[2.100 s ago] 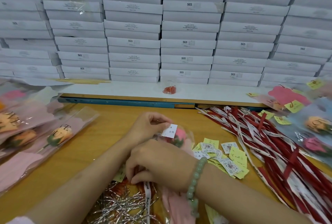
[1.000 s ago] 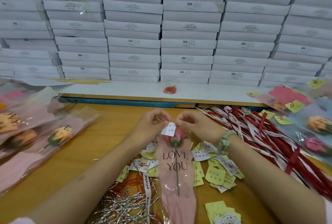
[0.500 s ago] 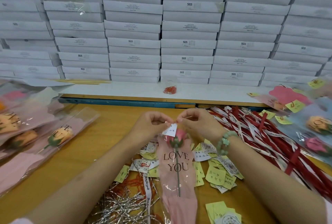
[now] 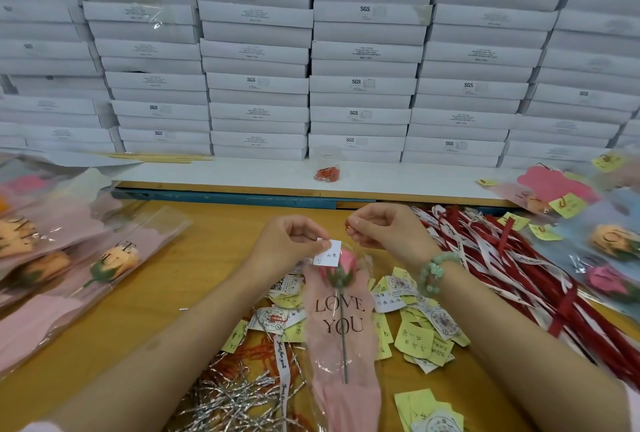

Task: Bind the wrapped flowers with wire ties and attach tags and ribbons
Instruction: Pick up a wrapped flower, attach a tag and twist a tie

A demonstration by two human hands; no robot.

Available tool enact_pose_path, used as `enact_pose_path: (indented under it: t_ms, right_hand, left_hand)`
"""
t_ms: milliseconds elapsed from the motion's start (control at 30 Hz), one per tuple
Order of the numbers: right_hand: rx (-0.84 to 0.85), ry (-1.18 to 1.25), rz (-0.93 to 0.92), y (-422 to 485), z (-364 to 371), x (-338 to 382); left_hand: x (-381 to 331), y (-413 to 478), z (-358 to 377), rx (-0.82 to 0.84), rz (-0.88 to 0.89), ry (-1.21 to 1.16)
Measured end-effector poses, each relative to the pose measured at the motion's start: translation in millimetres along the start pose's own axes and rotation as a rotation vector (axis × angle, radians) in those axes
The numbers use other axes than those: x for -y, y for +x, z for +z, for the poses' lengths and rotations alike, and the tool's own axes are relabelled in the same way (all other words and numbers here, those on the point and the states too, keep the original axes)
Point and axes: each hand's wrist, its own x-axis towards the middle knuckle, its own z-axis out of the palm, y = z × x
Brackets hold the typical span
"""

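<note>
left fingers [image 4: 313, 237] pinch tag [image 4: 327, 256] | right fingers [image 4: 358, 228] pinch red clip [image 4: 347, 223] | jar [image 4: 327, 155] holds red clips [image 4: 326, 174]

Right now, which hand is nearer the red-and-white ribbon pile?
Right. The right hand pinches a small red clip just left of the ribbon pile; the left hand is farther left, pinching the white tag on the wrapped rose.

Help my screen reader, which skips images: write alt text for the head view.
The left hand pinches a white tag at the top of a pink-wrapped rose; the right hand pinches a small red piece beside it.
</note>
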Motion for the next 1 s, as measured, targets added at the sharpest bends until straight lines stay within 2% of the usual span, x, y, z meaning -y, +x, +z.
enact_pose_path:
  t_ms: [133,267,500,800,1000]
  right_hand:
    - [0.014,0.006,0.032,-2.3,0.1,0.9]
    - [0.033,-0.156,0.048,-2.3,0.4,-0.2]
    - [0.078,-0.312,-0.074,-1.4,2.7,-1.7]
    - [0.055,-0.226,-0.090,-2.7,3.3,-0.1]
    - [0.012,-0.306,-0.133,-2.3,4.1,0.1]
  left_hand:
    - [0.3,0.4,0.6,-0.008,0.008,0.013]
    - [0.9,1.4,0.9,-0.006,0.014,0.018]
    - [2.5,2.5,-1.1,-0.002,0.015,0.027]
    - [4.4,2.4,0.7,-0.009,0.048,0.030]
    - [4.0,2.7,1.6,-0.001,0.037,0.019]
